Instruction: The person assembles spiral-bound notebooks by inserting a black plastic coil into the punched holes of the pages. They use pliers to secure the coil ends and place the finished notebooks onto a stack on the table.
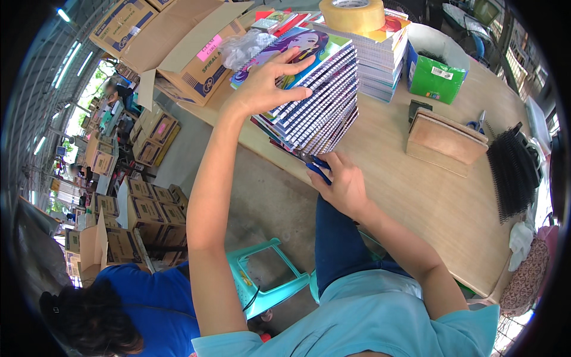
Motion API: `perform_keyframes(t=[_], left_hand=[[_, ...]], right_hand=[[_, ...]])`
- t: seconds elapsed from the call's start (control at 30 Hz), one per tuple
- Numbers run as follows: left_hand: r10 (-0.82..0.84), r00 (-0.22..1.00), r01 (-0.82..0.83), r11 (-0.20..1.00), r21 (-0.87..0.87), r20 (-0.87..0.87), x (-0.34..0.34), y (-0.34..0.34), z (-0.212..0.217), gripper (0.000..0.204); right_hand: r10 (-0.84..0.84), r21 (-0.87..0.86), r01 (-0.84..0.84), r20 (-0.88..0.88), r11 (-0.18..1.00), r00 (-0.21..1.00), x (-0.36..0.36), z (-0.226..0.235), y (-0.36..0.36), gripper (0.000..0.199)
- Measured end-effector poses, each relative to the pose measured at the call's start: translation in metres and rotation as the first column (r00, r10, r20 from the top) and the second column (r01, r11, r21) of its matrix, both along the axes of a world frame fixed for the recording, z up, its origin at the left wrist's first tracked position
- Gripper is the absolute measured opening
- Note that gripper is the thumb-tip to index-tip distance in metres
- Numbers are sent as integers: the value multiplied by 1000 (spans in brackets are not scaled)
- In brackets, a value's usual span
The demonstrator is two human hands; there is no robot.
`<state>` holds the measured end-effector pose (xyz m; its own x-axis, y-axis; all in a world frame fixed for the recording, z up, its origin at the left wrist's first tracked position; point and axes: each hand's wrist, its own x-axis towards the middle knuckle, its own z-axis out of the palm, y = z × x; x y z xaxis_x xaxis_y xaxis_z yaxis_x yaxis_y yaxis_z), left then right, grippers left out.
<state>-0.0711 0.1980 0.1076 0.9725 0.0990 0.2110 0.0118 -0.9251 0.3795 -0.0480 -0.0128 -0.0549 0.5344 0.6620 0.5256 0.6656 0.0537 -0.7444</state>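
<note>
A tall stack of spiral notebooks [315, 101] stands at the table's near-left edge, its coil bindings turned toward me. The top cover [309, 43] carries a colourful cartoon drawing. My left hand [267, 83] rests on the stack's upper corner with its fingers spread. Low in front of the bindings, my right hand [344, 183] grips blue-handled pliers [318, 168]. Their dark jaws point at the bindings near the bottom of the stack; whether they touch a coil I cannot tell.
Behind the notebooks, a tape roll [352, 13] sits on a paper stack [380, 65]. Rightward are a green box [437, 77], a wooden holder [446, 143], scissors [477, 123] and black coils [513, 172]. An open carton [202, 65] stands left. A blue-shirted person [148, 303] and turquoise stool [270, 297] are close by.
</note>
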Motion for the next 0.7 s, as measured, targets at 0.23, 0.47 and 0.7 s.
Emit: perform_keyframes(t=[0.23, 0.47, 0.7], left_hand=[[-10, 1000, 10, 1000, -25, 9, 2, 0, -2, 65], [4, 1000, -4, 1000, -23, 0, 1, -2, 1, 65], [-6, 1000, 6, 999, -43, 1, 1, -2, 1, 65]], right_hand=[[165, -36, -195, -400, 980, 902, 10, 1, -5, 33], [-89, -45, 91, 42, 995, 995, 10, -10, -9, 39], [120, -104, -338, -806, 935, 580, 30, -13, -5, 36]])
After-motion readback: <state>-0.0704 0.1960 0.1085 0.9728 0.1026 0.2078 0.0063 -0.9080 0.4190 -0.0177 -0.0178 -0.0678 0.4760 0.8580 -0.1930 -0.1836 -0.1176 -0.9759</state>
